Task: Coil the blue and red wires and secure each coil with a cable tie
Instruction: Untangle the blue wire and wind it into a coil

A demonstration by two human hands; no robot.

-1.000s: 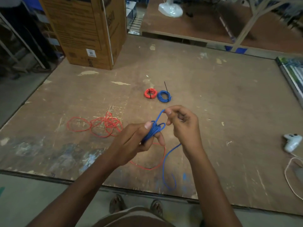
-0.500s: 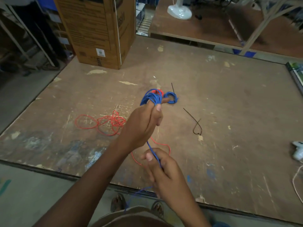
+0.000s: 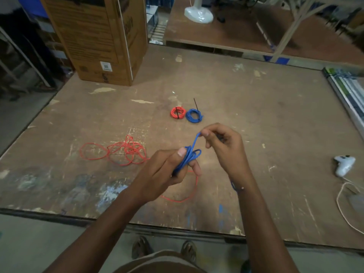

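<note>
At the frame center, the left hand (image 3: 163,174) grips a bundle of blue wire (image 3: 187,157), and the right hand (image 3: 222,146) pinches 1 strand of it, pulled up.

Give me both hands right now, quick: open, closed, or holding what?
Left hand: closed, gripping the bunched blue wire.
Right hand: closed, pinching a strand of the same blue wire between thumb and fingertips.

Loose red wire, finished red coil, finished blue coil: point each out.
loose red wire (image 3: 126,151): head view, on the tangled loops.
finished red coil (image 3: 177,112): head view, on the ring by its black tie.
finished blue coil (image 3: 194,115): head view, on the ring's windings.
</note>
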